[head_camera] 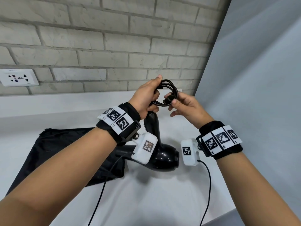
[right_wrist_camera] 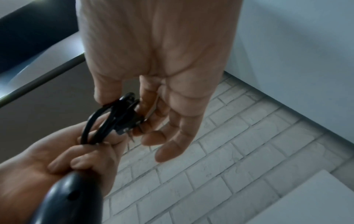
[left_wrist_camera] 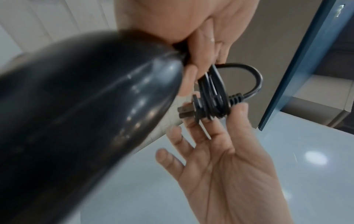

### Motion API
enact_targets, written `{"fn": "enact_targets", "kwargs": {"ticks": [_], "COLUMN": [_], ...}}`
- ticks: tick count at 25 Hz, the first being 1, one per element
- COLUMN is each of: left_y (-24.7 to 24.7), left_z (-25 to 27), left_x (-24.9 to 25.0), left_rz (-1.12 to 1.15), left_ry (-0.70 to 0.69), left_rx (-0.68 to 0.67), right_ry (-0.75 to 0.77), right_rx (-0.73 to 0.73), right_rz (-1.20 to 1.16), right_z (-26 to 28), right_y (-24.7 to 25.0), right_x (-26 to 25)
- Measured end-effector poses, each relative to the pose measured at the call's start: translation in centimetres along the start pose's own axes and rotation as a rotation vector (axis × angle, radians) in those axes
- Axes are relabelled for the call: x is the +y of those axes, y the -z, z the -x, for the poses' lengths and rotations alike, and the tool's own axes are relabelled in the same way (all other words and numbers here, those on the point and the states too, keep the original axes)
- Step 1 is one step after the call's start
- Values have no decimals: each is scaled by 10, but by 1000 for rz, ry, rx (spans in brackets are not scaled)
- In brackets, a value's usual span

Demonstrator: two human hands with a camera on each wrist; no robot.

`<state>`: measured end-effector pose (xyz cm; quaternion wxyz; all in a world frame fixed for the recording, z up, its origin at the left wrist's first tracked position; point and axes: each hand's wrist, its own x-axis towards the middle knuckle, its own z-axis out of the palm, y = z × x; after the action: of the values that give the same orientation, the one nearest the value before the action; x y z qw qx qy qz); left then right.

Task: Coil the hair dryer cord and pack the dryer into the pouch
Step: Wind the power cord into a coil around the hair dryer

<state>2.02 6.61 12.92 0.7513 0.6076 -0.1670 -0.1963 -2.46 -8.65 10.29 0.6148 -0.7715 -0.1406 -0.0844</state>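
Hair dryer (head_camera: 164, 154), glossy black: handle up toward the brick wall (head_camera: 101, 38), barrel low over the white counter (head_camera: 146, 193), beside the flat black pouch (head_camera: 61, 154). My left hand (head_camera: 145, 98) grips the handle top with the coiled cord (head_camera: 171, 88). My right hand (head_camera: 187, 106) pinches the plug (left_wrist_camera: 193, 110) between thumb and forefinger, other fingers spread.

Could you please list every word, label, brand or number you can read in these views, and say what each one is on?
No text can be read for certain.
Wall socket plate: small print along the top edge and bottom corner, too small to read.
Left wristband: tiny characters beside the square black-and-white markers, blurred.
Right wristband: tiny characters under its markers, blurred.
Hair dryer, cord, pouch: no lettering visible.
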Motion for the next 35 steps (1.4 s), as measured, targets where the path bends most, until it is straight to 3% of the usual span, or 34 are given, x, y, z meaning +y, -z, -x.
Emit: {"fn": "enact_targets", "kwargs": {"ticks": [15, 19, 24, 27, 28, 31, 35], "left_y": [-3, -4, -8, -9, -9, -8, -5], "left_z": [4, 6, 12, 11, 10, 8, 6], "left_x": [-8, -9, -11, -8, -7, -5, -3], "left_rz": [-115, -118, -201, -195, -188, -153, -129], "left_ry": [30, 62, 118, 86, 66, 9, -44], "left_rx": [-72, -96, -116, -94, -83, -51, -38], "right_ry": [-74, -73, 40, 3, -8, 72, -95], "right_rx": [-28, 49, 300, 99, 23, -98, -90], "right_rz": [278, 408, 689, 1023, 1024, 816, 642], "right_z": [-4, -3, 1, 3, 4, 5, 5], "right_y": [16, 18, 25, 27, 25, 17, 22], "right_x": [15, 11, 3, 1, 0, -1, 2]}}
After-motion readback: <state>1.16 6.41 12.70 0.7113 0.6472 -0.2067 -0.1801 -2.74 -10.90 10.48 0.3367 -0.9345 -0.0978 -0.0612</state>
